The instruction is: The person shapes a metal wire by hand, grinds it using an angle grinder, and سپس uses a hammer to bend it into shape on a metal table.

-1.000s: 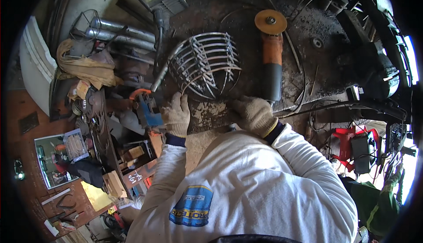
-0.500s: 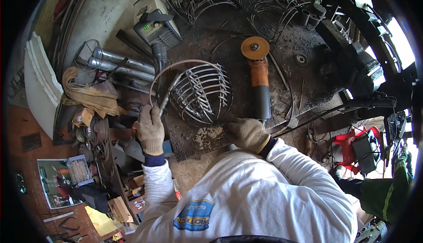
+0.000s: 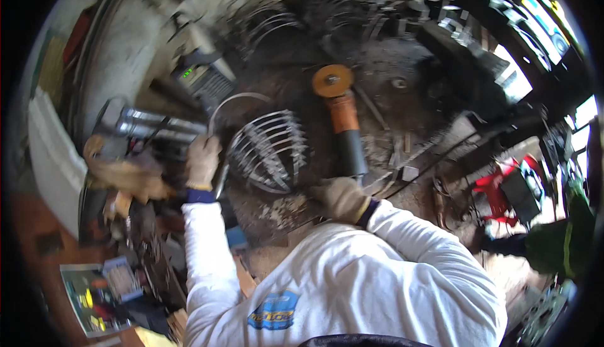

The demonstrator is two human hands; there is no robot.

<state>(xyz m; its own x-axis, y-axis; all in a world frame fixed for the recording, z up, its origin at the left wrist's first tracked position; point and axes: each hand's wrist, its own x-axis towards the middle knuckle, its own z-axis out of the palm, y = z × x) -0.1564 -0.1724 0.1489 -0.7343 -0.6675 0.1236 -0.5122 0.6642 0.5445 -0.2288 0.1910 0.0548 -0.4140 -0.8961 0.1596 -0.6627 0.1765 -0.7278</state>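
Left hand (image 3: 203, 162) pinches the rod (image 3: 239, 95); right hand (image 3: 343, 200), can't tell! A loose swing could snag the cage (image 3: 267, 156).

Near and left of centre, a blue, badge-shaped print (image 3: 274, 310) is carrying a line of lettering with yellow in its lower part, on the front of a white, long-sleeved cloth shirt (image 3: 390, 284); blur is smearing the letters. Far left, a small green-lit digital display (image 3: 188, 72) is glowing on a grey, box-shaped machine (image 3: 212, 84), its figures also blurring.
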